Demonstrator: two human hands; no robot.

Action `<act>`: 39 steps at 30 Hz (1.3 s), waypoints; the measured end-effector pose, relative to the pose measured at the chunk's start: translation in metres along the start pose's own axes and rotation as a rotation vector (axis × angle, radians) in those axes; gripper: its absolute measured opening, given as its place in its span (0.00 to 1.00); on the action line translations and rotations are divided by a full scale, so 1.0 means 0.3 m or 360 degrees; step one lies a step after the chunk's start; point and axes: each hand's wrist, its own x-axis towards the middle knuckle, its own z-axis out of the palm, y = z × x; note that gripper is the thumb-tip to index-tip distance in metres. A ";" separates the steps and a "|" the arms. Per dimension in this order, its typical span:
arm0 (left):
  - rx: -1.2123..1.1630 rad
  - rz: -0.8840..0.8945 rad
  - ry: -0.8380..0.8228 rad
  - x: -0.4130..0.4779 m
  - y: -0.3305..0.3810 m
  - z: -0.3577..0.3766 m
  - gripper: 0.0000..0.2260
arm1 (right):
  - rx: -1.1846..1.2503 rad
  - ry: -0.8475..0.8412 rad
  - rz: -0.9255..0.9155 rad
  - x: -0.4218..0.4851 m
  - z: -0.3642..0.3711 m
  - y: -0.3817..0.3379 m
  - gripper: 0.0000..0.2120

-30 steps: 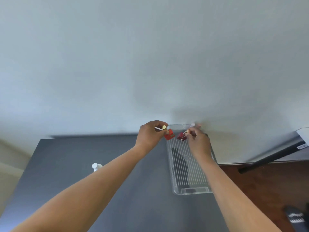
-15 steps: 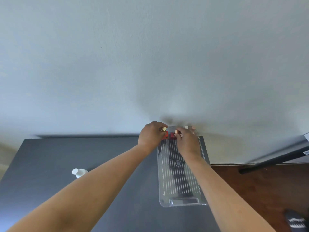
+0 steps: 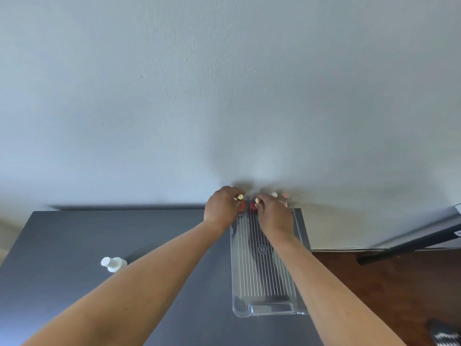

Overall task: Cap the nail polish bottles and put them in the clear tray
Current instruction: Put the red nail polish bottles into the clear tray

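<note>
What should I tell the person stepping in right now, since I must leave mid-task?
Left hand: holds a capped red bottle at the far end of the clear tray.
Right hand: holds a second red bottle beside it, cap on.
Done: both reds capped and at the tray, not yet released.
Left: let go of them; the white bottle on the dark table must go in the tray.

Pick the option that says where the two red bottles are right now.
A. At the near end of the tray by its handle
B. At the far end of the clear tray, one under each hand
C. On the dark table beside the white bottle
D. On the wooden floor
B: both red bottles sit at the far end of the clear tray, with the left hand and right hand on them.
</note>
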 end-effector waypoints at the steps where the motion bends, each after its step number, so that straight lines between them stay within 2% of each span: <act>1: 0.0000 -0.0005 0.0002 0.000 0.002 0.000 0.12 | 0.0002 -0.0011 0.0008 0.002 0.003 -0.001 0.10; 19: -0.0121 -0.0074 0.0013 -0.012 0.008 -0.027 0.14 | -0.0060 -0.0022 -0.0017 0.020 -0.004 -0.012 0.11; 25: -0.0159 -0.0018 0.0048 -0.042 -0.010 -0.067 0.15 | -0.0047 0.0000 0.0018 -0.014 -0.017 -0.022 0.16; 32: -0.0234 -0.0034 0.0090 -0.140 -0.072 -0.169 0.10 | 0.0100 0.0071 0.0039 -0.087 -0.040 -0.042 0.17; 39: -0.0280 0.0001 0.0144 -0.295 -0.185 -0.327 0.06 | 0.0430 0.0237 -0.0207 -0.217 -0.036 -0.208 0.09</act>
